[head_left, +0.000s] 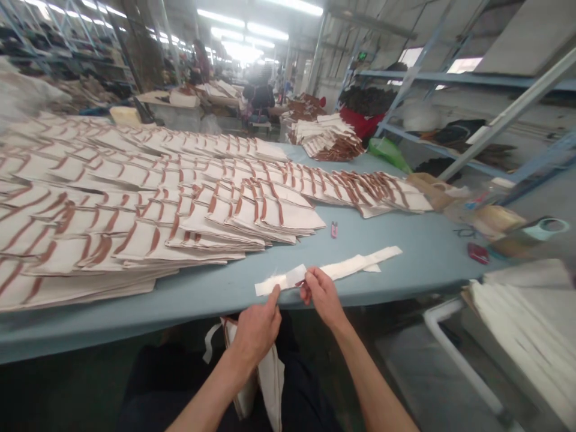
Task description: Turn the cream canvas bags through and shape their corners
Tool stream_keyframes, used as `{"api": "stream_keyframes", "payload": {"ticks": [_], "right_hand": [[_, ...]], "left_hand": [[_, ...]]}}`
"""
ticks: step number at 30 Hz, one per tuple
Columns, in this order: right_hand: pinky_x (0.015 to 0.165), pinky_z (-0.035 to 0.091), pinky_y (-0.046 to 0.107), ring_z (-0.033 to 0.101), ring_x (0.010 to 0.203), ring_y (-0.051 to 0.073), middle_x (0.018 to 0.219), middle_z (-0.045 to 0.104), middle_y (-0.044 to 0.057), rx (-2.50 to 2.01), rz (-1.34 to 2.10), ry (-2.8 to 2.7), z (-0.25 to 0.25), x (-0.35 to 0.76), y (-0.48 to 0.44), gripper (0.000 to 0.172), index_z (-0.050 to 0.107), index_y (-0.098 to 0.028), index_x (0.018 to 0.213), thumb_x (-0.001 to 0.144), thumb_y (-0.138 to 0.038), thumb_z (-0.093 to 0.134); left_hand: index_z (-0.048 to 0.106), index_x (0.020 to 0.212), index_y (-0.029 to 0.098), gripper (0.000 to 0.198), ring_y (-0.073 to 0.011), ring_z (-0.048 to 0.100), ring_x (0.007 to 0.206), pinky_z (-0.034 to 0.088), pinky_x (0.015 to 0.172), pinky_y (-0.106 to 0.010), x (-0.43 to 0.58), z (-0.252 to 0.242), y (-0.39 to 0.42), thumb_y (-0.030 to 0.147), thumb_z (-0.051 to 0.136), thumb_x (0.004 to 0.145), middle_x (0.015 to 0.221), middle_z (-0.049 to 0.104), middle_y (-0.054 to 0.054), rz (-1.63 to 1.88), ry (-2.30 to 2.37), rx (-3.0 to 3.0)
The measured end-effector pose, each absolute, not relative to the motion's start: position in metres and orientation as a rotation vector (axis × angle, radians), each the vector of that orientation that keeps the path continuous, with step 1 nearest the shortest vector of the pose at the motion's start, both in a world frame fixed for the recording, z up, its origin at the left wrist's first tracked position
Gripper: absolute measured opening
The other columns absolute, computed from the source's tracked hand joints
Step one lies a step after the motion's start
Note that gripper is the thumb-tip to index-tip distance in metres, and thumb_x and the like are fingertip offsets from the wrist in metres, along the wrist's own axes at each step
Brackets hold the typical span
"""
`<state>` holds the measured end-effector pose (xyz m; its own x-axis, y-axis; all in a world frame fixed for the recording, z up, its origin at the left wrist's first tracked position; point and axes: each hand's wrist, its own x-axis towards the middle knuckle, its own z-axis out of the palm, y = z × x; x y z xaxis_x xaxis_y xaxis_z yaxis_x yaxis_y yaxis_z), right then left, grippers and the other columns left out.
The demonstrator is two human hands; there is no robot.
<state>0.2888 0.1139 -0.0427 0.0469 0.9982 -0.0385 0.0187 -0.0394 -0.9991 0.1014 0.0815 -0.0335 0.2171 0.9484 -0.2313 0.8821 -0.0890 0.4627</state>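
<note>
Long off-white fabric strips (pixel 355 265) lie along the front edge of the blue-covered table. My left hand (pixel 258 327) has its index finger stretched out, the tip on the strip's left end; its other fingers look curled. My right hand (pixel 319 291) is closed in a pinch at a small whitish piece (pixel 296 275) on top of the strip, with something small and dark reddish between or under its fingers. A cream cloth piece with brown edging (pixel 270 384) hangs below the table edge, over my lap.
Overlapping rows of cream pieces with brown edging (pixel 216 210) cover the table's left and back. Small pink snips (pixel 333 229) lie beyond the strips. A red object (pixel 477 253) and a tape roll (pixel 546 228) are at the right. Stacked white cloth (pixel 531 336) stands lower right.
</note>
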Motion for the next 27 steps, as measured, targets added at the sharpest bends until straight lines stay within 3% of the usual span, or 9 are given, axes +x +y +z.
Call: {"api": "stream_keyframes", "payload": {"ticks": [3,7,10,18,27], "right_hand": [[0.050,0.045,0.022,0.055,0.053,0.010,0.071,0.064,-0.003,-1.287,1.102,-0.978,-0.036,0.317,0.122,0.034,0.063,-0.017,0.087,0.099,-0.048,0.064],[0.068,0.059,0.031,0.069,0.080,0.016,0.103,0.070,0.005,-1.271,1.073,-0.721,-0.031,0.336,0.140,0.031,0.066,-0.015,0.112,0.104,-0.044,0.061],[0.079,0.062,0.037,0.071,0.092,0.020,0.114,0.070,0.008,-1.249,1.098,-0.590,-0.032,0.336,0.156,0.031,0.065,-0.015,0.122,0.104,-0.040,0.063],[0.090,0.061,0.045,0.069,0.108,0.025,0.129,0.066,0.010,-1.232,1.098,-0.358,-0.029,0.363,0.196,0.035,0.063,-0.017,0.131,0.102,-0.036,0.066],[0.092,0.060,0.046,0.068,0.110,0.026,0.132,0.065,0.011,-1.174,1.015,-0.325,-0.008,0.447,0.234,0.036,0.062,-0.017,0.132,0.102,-0.035,0.067]], "left_hand": [[0.036,0.164,0.023,0.059,-0.0352,0.078,0.092,0.055,0.086,-0.045,0.101,-0.032,0.081,0.023,0.042,0.105,0.094,0.081,-0.018,0.042,1.711,2.043],[0.030,0.166,0.019,0.060,-0.0358,0.080,0.091,0.058,0.084,-0.045,0.102,-0.025,0.081,0.022,0.037,0.107,0.093,0.082,-0.018,-0.037,1.708,2.091],[0.028,0.166,0.020,0.058,-0.0362,0.080,0.093,0.058,0.084,-0.046,0.103,-0.024,0.085,0.024,0.032,0.108,0.094,0.083,-0.017,-0.079,1.699,2.086],[0.020,0.168,0.020,0.059,-0.0356,0.080,0.098,0.057,0.089,-0.047,0.102,-0.020,0.088,0.022,0.026,0.110,0.098,0.083,-0.015,-0.167,1.679,2.056],[0.020,0.168,0.020,0.060,-0.0335,0.080,0.096,0.057,0.088,-0.044,0.104,-0.023,0.088,0.020,0.028,0.108,0.096,0.083,-0.016,-0.210,1.713,2.049]]}}
